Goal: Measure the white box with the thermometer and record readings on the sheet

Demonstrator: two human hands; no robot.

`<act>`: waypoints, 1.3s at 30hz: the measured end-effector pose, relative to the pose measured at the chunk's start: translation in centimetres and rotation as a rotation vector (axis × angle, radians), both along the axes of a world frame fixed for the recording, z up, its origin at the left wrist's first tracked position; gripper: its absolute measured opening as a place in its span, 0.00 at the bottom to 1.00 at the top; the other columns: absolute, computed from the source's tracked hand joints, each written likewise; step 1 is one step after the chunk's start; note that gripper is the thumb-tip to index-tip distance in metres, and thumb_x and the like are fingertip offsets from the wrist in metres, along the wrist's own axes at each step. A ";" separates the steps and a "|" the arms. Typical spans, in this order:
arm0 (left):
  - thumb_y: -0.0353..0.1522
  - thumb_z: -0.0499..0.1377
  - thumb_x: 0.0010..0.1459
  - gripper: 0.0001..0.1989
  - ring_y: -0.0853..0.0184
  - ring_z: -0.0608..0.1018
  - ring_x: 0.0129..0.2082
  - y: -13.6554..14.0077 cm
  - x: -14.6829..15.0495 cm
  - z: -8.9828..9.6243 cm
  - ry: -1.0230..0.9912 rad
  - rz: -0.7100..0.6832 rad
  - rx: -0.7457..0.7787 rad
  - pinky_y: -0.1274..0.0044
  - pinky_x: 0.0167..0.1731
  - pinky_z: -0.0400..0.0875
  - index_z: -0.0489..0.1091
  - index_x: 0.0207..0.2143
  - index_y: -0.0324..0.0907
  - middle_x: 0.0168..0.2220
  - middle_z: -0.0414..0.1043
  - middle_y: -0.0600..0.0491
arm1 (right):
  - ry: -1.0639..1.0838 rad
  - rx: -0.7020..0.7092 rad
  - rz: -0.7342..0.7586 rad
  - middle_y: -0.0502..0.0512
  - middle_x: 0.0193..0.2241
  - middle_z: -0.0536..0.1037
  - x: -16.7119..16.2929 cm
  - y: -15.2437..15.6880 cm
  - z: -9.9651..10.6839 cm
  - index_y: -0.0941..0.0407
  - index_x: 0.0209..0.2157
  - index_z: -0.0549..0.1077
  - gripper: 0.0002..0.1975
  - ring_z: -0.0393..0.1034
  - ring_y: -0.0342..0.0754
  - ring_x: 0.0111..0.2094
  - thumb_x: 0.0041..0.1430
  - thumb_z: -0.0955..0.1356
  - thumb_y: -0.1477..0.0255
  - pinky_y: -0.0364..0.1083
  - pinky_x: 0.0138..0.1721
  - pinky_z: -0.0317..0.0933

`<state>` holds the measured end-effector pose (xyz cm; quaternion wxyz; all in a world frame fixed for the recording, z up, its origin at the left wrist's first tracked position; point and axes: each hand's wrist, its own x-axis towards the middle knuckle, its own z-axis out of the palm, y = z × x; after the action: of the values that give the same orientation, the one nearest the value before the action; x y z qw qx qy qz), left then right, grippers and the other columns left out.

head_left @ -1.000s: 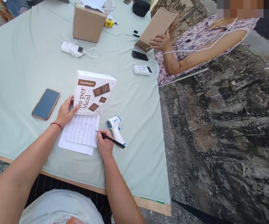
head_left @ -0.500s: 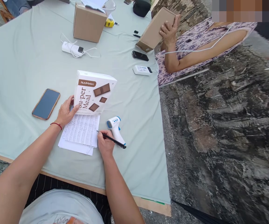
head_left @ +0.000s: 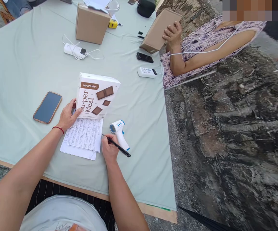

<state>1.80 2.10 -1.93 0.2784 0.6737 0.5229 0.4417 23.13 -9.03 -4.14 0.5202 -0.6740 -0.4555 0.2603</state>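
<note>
My left hand [head_left: 69, 113] grips the lower left edge of a white box [head_left: 111, 91] labelled "NutriMotion Su-per Meal", its thumb on the front; the other fingers are partly hidden behind it. The box stands tilted over the top of some handwritten paper sheets [head_left: 82, 136]. In my right hand [head_left: 109, 148] is a black pen [head_left: 118, 146], pinched with its tip just beyond the right edge of the sheets. A white and blue infrared thermometer [head_left: 120, 133] lies right beside that hand.
A smartphone [head_left: 47, 107] lies left of my left hand. Farther back are a white power bank [head_left: 74, 50] with a cable, a cardboard box [head_left: 92, 24] and a yellow tape measure [head_left: 113, 23]. At right, another person's hand [head_left: 174, 33] holds a carton [head_left: 160, 30] near a black phone [head_left: 145, 57].
My right hand has shifted slightly right with the pen, whose tip has moved off the paper's edge. The other person's hand has slid down the carton a little.
</note>
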 end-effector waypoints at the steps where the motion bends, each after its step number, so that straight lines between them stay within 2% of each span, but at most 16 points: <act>1: 0.54 0.52 0.63 0.35 0.55 0.75 0.55 0.0 0.0 0.0 0.001 0.002 0.000 0.63 0.55 0.71 0.60 0.63 0.41 0.56 0.72 0.42 | -0.039 0.056 -0.007 0.51 0.27 0.74 0.1 0.0 -0.1 0.55 0.31 0.72 0.09 0.67 0.47 0.30 0.57 0.65 0.64 0.48 0.35 0.65; 3: 0.53 0.52 0.63 0.34 0.55 0.75 0.55 0.0 0.0 0.0 0.004 0.005 0.001 0.63 0.55 0.71 0.60 0.63 0.42 0.55 0.72 0.43 | -0.148 0.184 0.024 0.53 0.31 0.76 0.2 0.0 -0.2 0.54 0.36 0.73 0.09 0.70 0.48 0.34 0.61 0.64 0.66 0.49 0.39 0.66; 5: 0.53 0.52 0.64 0.34 0.55 0.76 0.54 0.0 -0.1 -0.1 0.006 0.005 0.000 0.63 0.55 0.71 0.60 0.63 0.42 0.55 0.72 0.43 | -0.285 0.302 0.132 0.55 0.35 0.76 0.3 0.0 -0.5 0.53 0.42 0.73 0.09 0.71 0.50 0.39 0.64 0.62 0.69 0.51 0.43 0.67; 7: 0.53 0.52 0.64 0.34 0.55 0.76 0.54 0.0 -0.1 -0.1 0.009 0.005 -0.002 0.63 0.55 0.71 0.60 0.63 0.42 0.55 0.72 0.43 | -0.433 0.379 0.263 0.58 0.40 0.76 0.2 -0.1 -0.7 0.53 0.49 0.72 0.14 0.71 0.51 0.42 0.66 0.61 0.73 0.52 0.45 0.67; 11: 0.54 0.52 0.63 0.35 0.54 0.76 0.54 0.0 -0.2 -0.1 0.014 0.007 -0.001 0.62 0.55 0.71 0.60 0.63 0.40 0.55 0.72 0.42 | -0.685 0.447 0.459 0.60 0.42 0.76 -1.1 -0.4 -0.8 0.54 0.59 0.67 0.24 0.70 0.50 0.42 0.66 0.57 0.82 0.49 0.41 0.64; 14: 0.54 0.52 0.63 0.35 0.55 0.76 0.53 0.1 -0.3 -0.1 0.015 0.007 -0.002 0.62 0.55 0.71 0.60 0.63 0.41 0.54 0.73 0.42 | -0.721 0.466 0.542 0.59 0.41 0.76 -1.6 -0.3 -0.6 0.52 0.61 0.67 0.27 0.69 0.49 0.42 0.64 0.58 0.84 0.48 0.41 0.62; 16: 0.53 0.52 0.63 0.34 0.55 0.76 0.53 0.0 -0.3 0.0 0.019 0.010 -0.006 0.62 0.55 0.71 0.60 0.63 0.42 0.54 0.73 0.43 | -0.712 0.431 0.476 0.59 0.42 0.75 -1.0 -0.1 -0.5 0.50 0.60 0.67 0.27 0.69 0.50 0.43 0.64 0.58 0.82 0.49 0.43 0.62; 18: 0.53 0.52 0.64 0.33 0.55 0.76 0.53 0.0 -0.4 0.0 0.025 0.015 -0.011 0.62 0.55 0.71 0.60 0.63 0.42 0.54 0.73 0.43 | -0.726 0.324 0.275 0.61 0.44 0.74 0.5 0.2 -0.4 0.50 0.59 0.68 0.24 0.68 0.53 0.45 0.64 0.59 0.78 0.53 0.46 0.61; 21: 0.54 0.51 0.64 0.33 0.55 0.76 0.52 0.0 -0.4 0.1 0.024 0.011 -0.019 0.63 0.53 0.72 0.61 0.62 0.43 0.53 0.73 0.43 | -0.766 0.018 -0.059 0.68 0.52 0.69 3.5 0.6 -0.3 0.55 0.59 0.68 0.24 0.63 0.63 0.53 0.61 0.65 0.68 0.61 0.50 0.59; 23: 0.54 0.51 0.63 0.33 0.55 0.76 0.52 0.0 -0.5 0.1 0.017 0.004 -0.024 0.63 0.53 0.72 0.61 0.62 0.43 0.53 0.73 0.43 | -0.761 -0.198 -0.136 0.71 0.52 0.69 5.2 0.7 -0.4 0.58 0.58 0.68 0.28 0.62 0.66 0.53 0.57 0.67 0.62 0.62 0.50 0.58; 26: 0.54 0.50 0.64 0.33 0.55 0.76 0.53 -0.1 -0.6 0.3 0.018 0.011 -0.030 0.63 0.53 0.72 0.61 0.63 0.43 0.53 0.73 0.43 | -0.693 -0.350 -0.077 0.67 0.45 0.73 6.4 0.9 -0.8 0.58 0.56 0.70 0.28 0.65 0.62 0.48 0.57 0.67 0.60 0.58 0.47 0.60; 29: 0.54 0.50 0.64 0.33 0.54 0.76 0.52 -0.2 -0.6 0.5 0.029 0.022 -0.043 0.62 0.52 0.72 0.61 0.62 0.43 0.53 0.73 0.43 | -0.483 -0.232 -0.048 0.62 0.41 0.75 5.6 1.0 -0.7 0.55 0.52 0.73 0.25 0.67 0.58 0.44 0.56 0.66 0.57 0.53 0.44 0.61; 31: 0.55 0.49 0.64 0.34 0.54 0.76 0.52 -0.2 -0.6 0.7 0.036 0.026 -0.053 0.62 0.52 0.71 0.61 0.62 0.42 0.53 0.73 0.42 | -0.237 -0.084 -0.026 0.60 0.42 0.76 4.2 1.0 -0.2 0.54 0.51 0.73 0.26 0.68 0.55 0.43 0.55 0.67 0.55 0.52 0.43 0.62; 33: 0.55 0.49 0.64 0.35 0.54 0.76 0.52 -0.3 -0.6 0.8 0.050 0.029 -0.054 0.61 0.52 0.71 0.61 0.62 0.42 0.52 0.73 0.42 | 0.018 0.007 0.069 0.57 0.42 0.76 2.4 0.8 0.7 0.54 0.50 0.73 0.25 0.68 0.52 0.41 0.55 0.67 0.54 0.49 0.41 0.63; 36: 0.55 0.47 0.65 0.34 0.54 0.76 0.51 -0.3 -0.6 0.8 0.080 0.025 -0.035 0.62 0.52 0.70 0.62 0.62 0.42 0.52 0.74 0.43 | 0.284 -0.038 0.269 0.51 0.31 0.75 -0.3 0.9 2.0 0.55 0.41 0.75 0.21 0.66 0.47 0.32 0.55 0.67 0.53 0.46 0.35 0.63; 39: 0.55 0.46 0.65 0.35 0.54 0.75 0.52 -0.2 -0.6 0.6 0.092 0.022 -0.021 0.63 0.52 0.70 0.62 0.63 0.42 0.51 0.74 0.43 | 0.398 -0.093 0.365 0.48 0.25 0.70 -1.9 1.5 2.8 0.55 0.35 0.73 0.20 0.62 0.45 0.28 0.53 0.67 0.52 0.44 0.32 0.60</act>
<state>1.21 1.93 -1.33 0.2562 0.6847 0.5471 0.4077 21.23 -7.54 -1.38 0.5122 -0.5396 -0.4458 0.4978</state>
